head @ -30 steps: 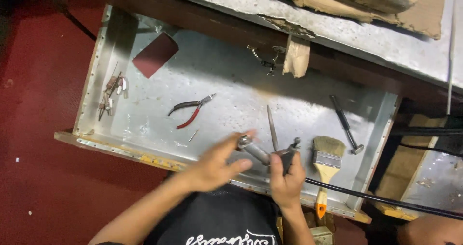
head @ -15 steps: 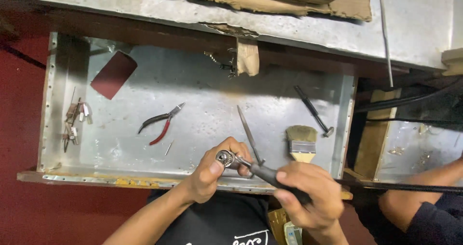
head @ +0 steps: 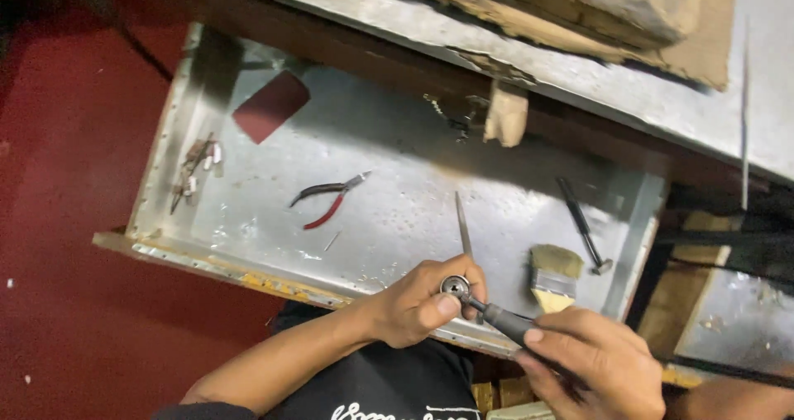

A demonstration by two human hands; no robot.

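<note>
My left hand (head: pixel 418 304) pinches the round metal head (head: pixel 454 287) of a slim rotary handpiece over the near rim of an open metal drawer (head: pixel 182 250). My right hand (head: pixel 595 362) wraps the handpiece's dark grip (head: pixel 506 322), and its black cable (head: pixel 728 370) runs off to the right. Both hands are closed on this one tool. A thin metal file (head: pixel 463 226) lies in the drawer just beyond my left fingers.
In the drawer lie red-handled pliers (head: pixel 327 198), a dark red flat piece (head: pixel 271 106), small metal bits (head: pixel 194 172) at the left, a paint brush (head: pixel 552 279) and a small hammer (head: pixel 583 226). A worn bench top (head: pixel 579 64) overhangs the far side. Red floor lies to the left.
The view has shifted right and closer. My left hand has closed its fingers around the tool's head, and my right hand has slid lower and further right along the grip.
</note>
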